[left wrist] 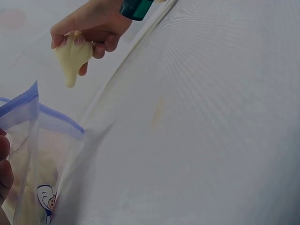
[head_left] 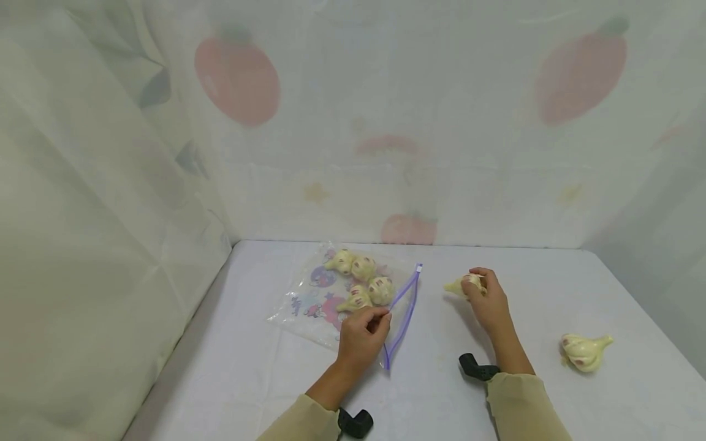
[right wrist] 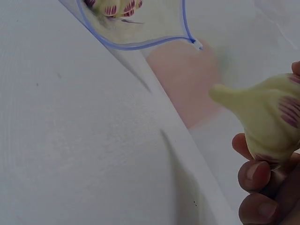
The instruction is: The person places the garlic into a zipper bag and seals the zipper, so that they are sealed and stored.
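Note:
A clear zip bag (head_left: 309, 306) with cartoon prints and a purple zip edge lies at the table's middle, its mouth parted toward the right. Several garlic bulbs (head_left: 380, 290) rest inside it. My left hand (head_left: 361, 340) pinches the near side of the bag's mouth between thumb and fingers. To the right of the mouth, my right hand (head_left: 488, 303) grips another garlic bulb (right wrist: 267, 117), cream with purple streaks, its stem pointing toward the bag. In the left wrist view the bag's purple zip edge (left wrist: 61, 121) stands open below that held bulb (left wrist: 75, 54).
One more garlic bulb (head_left: 586, 352) lies on the white table (head_left: 551, 294) at the right. Pale printed curtains (head_left: 469, 122) hang behind the table and along its sides. Black wrist devices (head_left: 478, 369) sit at both sleeves.

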Action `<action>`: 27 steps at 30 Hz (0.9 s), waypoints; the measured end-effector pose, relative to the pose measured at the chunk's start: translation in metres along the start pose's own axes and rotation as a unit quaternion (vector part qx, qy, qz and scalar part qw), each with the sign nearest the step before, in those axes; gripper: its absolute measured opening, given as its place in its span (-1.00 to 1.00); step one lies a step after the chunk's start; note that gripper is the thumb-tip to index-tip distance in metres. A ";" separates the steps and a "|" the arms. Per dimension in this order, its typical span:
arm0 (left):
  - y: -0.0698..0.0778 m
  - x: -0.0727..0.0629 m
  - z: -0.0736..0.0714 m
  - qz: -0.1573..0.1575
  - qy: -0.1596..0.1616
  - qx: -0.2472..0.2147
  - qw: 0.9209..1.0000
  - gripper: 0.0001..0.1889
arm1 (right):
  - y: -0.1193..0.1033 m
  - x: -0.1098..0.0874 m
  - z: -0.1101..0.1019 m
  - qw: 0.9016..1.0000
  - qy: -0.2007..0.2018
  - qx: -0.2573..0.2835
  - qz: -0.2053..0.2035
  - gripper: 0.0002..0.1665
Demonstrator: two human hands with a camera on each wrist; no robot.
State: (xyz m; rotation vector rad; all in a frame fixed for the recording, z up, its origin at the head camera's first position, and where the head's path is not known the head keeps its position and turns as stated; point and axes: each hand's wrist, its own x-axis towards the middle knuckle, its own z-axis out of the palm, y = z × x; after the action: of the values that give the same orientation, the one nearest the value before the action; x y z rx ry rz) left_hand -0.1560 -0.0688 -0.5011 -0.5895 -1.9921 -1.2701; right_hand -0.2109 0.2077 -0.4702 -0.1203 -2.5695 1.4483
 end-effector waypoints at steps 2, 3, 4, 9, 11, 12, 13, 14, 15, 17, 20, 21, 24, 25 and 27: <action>0.000 0.000 0.000 -0.003 -0.001 -0.001 1.000 -0.95 | -0.001 0.000 0.001 1.000 -0.001 0.008 0.001 -0.46; 0.000 0.000 0.000 0.000 0.000 -0.001 1.000 -0.94 | -0.002 0.000 0.001 1.000 -0.002 0.011 0.000 -0.46; 0.000 0.000 0.000 0.002 0.001 -0.001 1.000 -0.94 | -0.002 0.000 0.001 1.000 -0.004 0.013 0.000 -0.46; 0.000 0.000 0.001 0.007 0.004 0.001 1.000 -0.94 | -0.005 0.000 0.003 0.998 -0.035 0.050 -0.007 -0.50; 0.000 0.000 0.001 0.005 0.003 0.001 1.000 -0.94 | -0.007 0.000 0.003 0.996 -0.049 0.067 -0.007 -0.51; 0.000 0.000 0.000 0.004 0.003 0.002 1.000 -0.94 | -0.008 -0.001 0.004 0.996 -0.057 0.073 -0.007 -0.52; 0.001 0.000 0.000 0.002 0.002 0.001 1.000 -0.94 | -0.009 -0.001 0.004 0.995 -0.065 0.080 -0.008 -0.52; 0.001 0.000 0.000 0.000 0.001 0.001 1.000 -0.94 | -0.009 -0.001 0.004 0.994 -0.073 0.086 -0.009 -0.52; 0.001 0.000 0.000 -0.002 -0.001 0.001 1.000 -0.94 | -0.010 -0.001 0.005 0.993 -0.078 0.090 -0.011 -0.52; 0.001 0.000 0.000 -0.005 -0.002 0.000 1.000 -0.94 | -0.010 -0.002 0.006 0.991 -0.090 0.094 -0.017 -0.52; 0.001 0.000 0.000 -0.004 -0.002 0.000 1.000 -0.94 | -0.011 -0.002 0.008 0.989 -0.108 0.100 -0.023 -0.54; 0.001 0.000 0.000 -0.004 -0.002 0.000 1.000 -0.94 | -0.012 -0.003 0.008 0.988 -0.113 0.101 -0.025 -0.54; 0.000 -0.001 0.001 -0.003 -0.002 0.000 1.000 -0.94 | -0.014 -0.005 0.009 0.986 -0.127 0.107 -0.028 -0.56; 0.000 -0.001 0.001 -0.002 -0.002 0.001 1.000 -0.94 | -0.015 -0.005 0.009 0.985 -0.130 0.109 -0.029 -0.56; -0.001 -0.001 0.001 -0.001 -0.001 0.002 1.000 -0.94 | -0.017 -0.006 0.009 0.984 -0.134 0.112 -0.033 -0.56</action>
State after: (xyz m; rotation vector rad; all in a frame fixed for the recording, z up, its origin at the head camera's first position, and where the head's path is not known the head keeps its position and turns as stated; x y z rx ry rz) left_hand -0.1564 -0.0681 -0.5022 -0.5875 -1.9965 -1.2669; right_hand -0.2064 0.1901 -0.4616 0.2028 -2.5557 1.8250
